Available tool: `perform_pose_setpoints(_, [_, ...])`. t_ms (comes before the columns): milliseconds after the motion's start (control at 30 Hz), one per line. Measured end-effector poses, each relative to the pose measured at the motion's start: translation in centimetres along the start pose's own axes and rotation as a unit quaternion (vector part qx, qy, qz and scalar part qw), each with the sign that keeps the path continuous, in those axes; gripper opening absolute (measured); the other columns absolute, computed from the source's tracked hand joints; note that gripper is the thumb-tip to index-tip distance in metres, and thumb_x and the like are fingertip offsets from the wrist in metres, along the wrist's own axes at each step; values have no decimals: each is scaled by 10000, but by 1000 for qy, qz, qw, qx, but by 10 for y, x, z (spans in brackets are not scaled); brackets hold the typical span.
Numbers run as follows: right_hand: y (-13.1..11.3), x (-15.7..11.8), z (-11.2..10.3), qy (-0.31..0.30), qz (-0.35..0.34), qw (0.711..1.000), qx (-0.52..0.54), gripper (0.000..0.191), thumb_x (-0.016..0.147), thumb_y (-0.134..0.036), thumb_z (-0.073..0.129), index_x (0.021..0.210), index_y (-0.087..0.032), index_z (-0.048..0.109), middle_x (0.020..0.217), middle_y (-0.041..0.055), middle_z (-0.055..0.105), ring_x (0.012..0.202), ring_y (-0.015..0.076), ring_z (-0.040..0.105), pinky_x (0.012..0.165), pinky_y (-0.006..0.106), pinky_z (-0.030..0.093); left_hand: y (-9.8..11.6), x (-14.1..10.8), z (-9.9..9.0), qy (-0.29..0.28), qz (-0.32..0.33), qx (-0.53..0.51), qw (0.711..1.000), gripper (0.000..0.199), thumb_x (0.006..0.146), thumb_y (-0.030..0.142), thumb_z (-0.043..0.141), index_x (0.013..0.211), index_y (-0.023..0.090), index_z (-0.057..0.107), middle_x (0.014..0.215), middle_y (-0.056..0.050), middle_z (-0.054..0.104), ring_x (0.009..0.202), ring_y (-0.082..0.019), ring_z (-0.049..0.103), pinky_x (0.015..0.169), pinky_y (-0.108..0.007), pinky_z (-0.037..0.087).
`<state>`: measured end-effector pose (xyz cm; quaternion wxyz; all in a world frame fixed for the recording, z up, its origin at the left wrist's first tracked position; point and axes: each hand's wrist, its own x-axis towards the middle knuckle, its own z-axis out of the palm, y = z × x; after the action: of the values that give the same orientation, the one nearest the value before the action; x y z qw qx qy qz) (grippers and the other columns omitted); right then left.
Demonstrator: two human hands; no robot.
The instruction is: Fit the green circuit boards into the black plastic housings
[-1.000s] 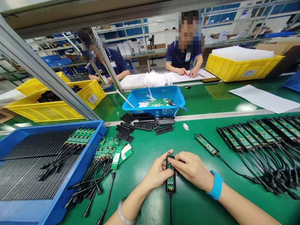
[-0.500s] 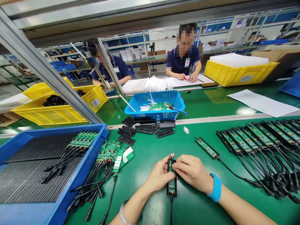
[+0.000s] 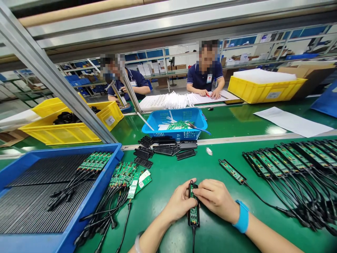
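Observation:
A black casing with a green circuit board [image 3: 194,211] and a cable at its lower end stands in front of me over the green table. My left hand [image 3: 181,202] grips its left side, thumb lying across the board. The bent fingers of my right hand [image 3: 217,198], which has a blue wristband, press at the board's upper right; whether they pinch anything small is hidden. To the right lies another cased board [image 3: 232,171] with its cable. Loose boards [image 3: 125,174] with cables lie to the left.
Rows of cased boards [image 3: 286,158] lie at right. A blue tray [image 3: 118,151] is at left. Black casings [image 3: 163,149] lie before a blue basket [image 3: 179,133]. Yellow bins [image 3: 60,135] stand behind. Two people [image 3: 205,75] sit across the table, beyond a slanted metal post [image 3: 63,88].
The camera view has tilted slightly, so the scene sits lower in the frame. Both hands keep nearly the same hold on the cased board. The person at back left has raised their head a little.

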<state>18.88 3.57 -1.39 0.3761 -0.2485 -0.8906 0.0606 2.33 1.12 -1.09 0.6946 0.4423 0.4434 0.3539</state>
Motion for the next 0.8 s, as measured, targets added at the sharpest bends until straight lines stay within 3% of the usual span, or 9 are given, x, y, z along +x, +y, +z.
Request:
perform_pose_setpoints(200, [3,2,-1,-65,78,991,86,122,897,-180,504,863,-191,621,792,34,612,722,136,546,626,252,407,2,-1,-2,-37,41,48,997,428,583,73,549,1005,133,594,693,37,506,643,-112,481,583,-216,357])
perform_pose_setpoints(300, [4,3,-4,-102,73,987,100,136,909,-186,478,844,-193,597,799,30,600,729,136,540,633,247,403,4,-2,-2,-61,32,67,995,297,577,74,536,863,138,581,669,47,480,601,-98,452,552,-207,337])
perform_pose_setpoints(433, [0,5,-5,-153,63,985,46,207,946,-206,378,834,-180,550,800,42,565,711,149,515,629,261,401,5,-2,-2,-63,7,56,996,245,535,76,504,766,156,521,628,59,469,558,-90,454,515,-197,319])
perform_pose_setpoints(500, [1,10,-8,-189,90,977,27,184,942,-204,381,832,-187,527,816,30,554,707,138,516,629,246,411,7,-1,-3,-38,4,26,999,278,533,95,498,803,154,529,630,52,501,559,-96,477,519,-199,343])
perform_pose_setpoints(600, [20,23,-17,-211,175,962,-7,126,925,-165,422,846,-192,517,857,10,568,746,109,545,678,207,432,11,0,-7,50,7,-28,998,489,613,167,518,1102,152,509,655,28,581,564,-109,499,511,-201,370])
perform_pose_setpoints(667, [46,34,-23,-190,238,950,-66,146,925,-131,402,862,-165,529,881,42,580,785,126,560,733,239,442,14,-1,-9,92,3,-50,995,625,670,229,548,1273,169,397,691,10,627,543,-110,492,482,-199,373])
perform_pose_setpoints(733, [76,44,-28,-171,300,929,-131,174,936,-146,390,875,-122,551,908,91,587,799,159,573,751,304,453,16,-2,-10,99,6,-61,993,694,692,273,599,1329,181,337,748,-11,655,540,-107,504,479,-200,396])
perform_pose_setpoints(800, [103,51,-30,-167,346,906,-176,164,935,-194,440,885,-109,570,913,76,599,793,163,584,748,339,471,16,-3,-10,96,18,-61,993,733,700,305,652,1342,178,323,781,-26,664,564,-106,544,498,-199,424])
